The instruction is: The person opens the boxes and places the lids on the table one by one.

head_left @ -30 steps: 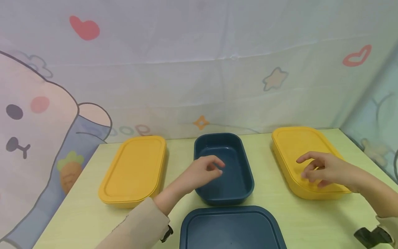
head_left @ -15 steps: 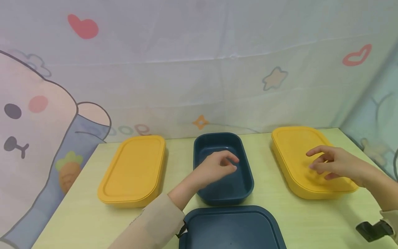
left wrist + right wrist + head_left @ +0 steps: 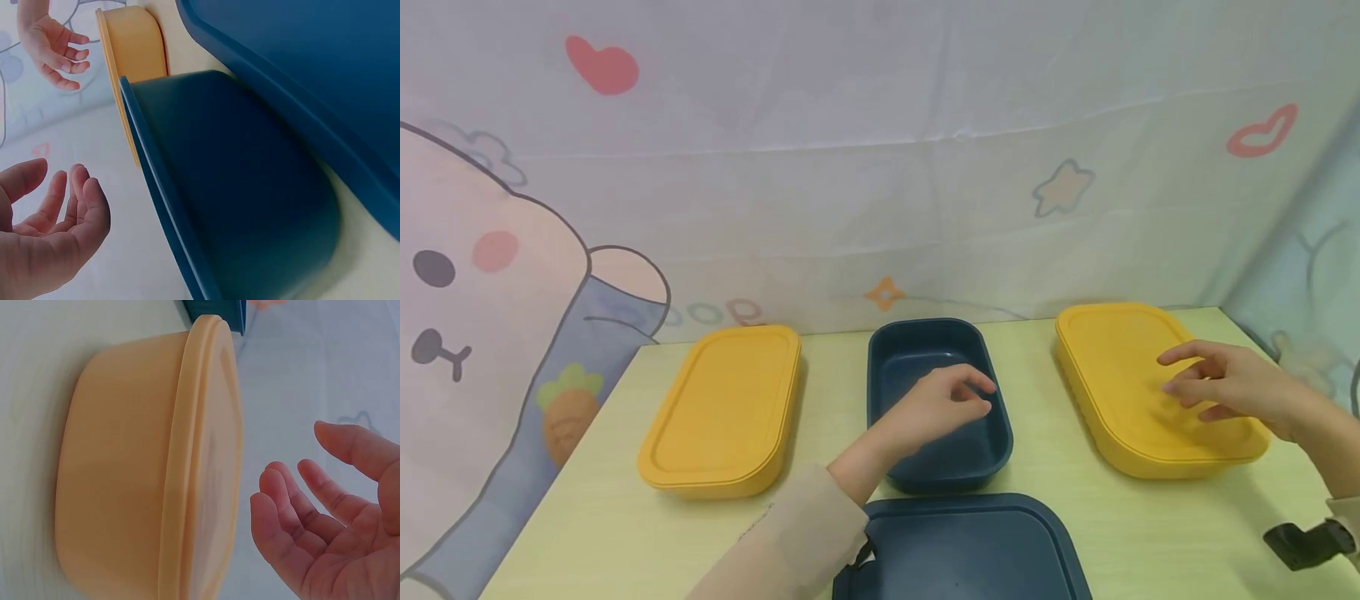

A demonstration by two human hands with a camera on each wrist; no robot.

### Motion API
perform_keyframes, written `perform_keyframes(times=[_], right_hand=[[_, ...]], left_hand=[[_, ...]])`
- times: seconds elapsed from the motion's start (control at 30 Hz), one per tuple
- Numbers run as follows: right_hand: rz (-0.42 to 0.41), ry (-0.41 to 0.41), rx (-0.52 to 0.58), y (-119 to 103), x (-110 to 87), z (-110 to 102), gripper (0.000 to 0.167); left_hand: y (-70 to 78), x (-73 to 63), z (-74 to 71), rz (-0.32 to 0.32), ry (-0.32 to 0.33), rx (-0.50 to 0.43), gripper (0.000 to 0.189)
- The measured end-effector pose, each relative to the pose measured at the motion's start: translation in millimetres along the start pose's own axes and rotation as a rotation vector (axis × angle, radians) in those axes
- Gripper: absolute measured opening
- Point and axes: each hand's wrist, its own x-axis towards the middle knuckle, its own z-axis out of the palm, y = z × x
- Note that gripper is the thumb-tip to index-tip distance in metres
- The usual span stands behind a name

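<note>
1. Left hand [image 3: 936, 404]: held above the uncovered dark blue box [image 3: 951, 467], clear of its rim; grip spread, thumb apart from loosely bent fingers.
2. Right hand [image 3: 1232, 383]: above the right-hand yellow box [image 3: 1112, 350], gap visible in the right wrist view; grip likewise spread, fingers gently curved.
3. Dark blue box stands mid-tabletop [image 3: 587, 533], between the right-hand yellow box and a second lidded yellow box [image 3: 726, 408].
4. Dark blue lid [image 3: 970, 550]: flat, just on the near side of the dark blue box.
</note>
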Motion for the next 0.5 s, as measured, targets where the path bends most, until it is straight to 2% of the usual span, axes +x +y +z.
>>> perform_keyframes(times=[0.17,0.33,0.5], right_hand=[[-0.003,0.009,0.012,3,2.3,-3,0.037],[-0.010,0.032,0.016,6,1.6,-7,0.026],[-0.017,0.052,0.015,11,1.2,-13,0.028]], left_hand=[[3.4,4.1,8.1,-0.013,-0.006,-0.022,0.021],[3.1,10.5,19.9,0.002,-0.026,-0.057,0.021],[6.0,15.7,31.3,0.007,-0.046,-0.088,0.021]])
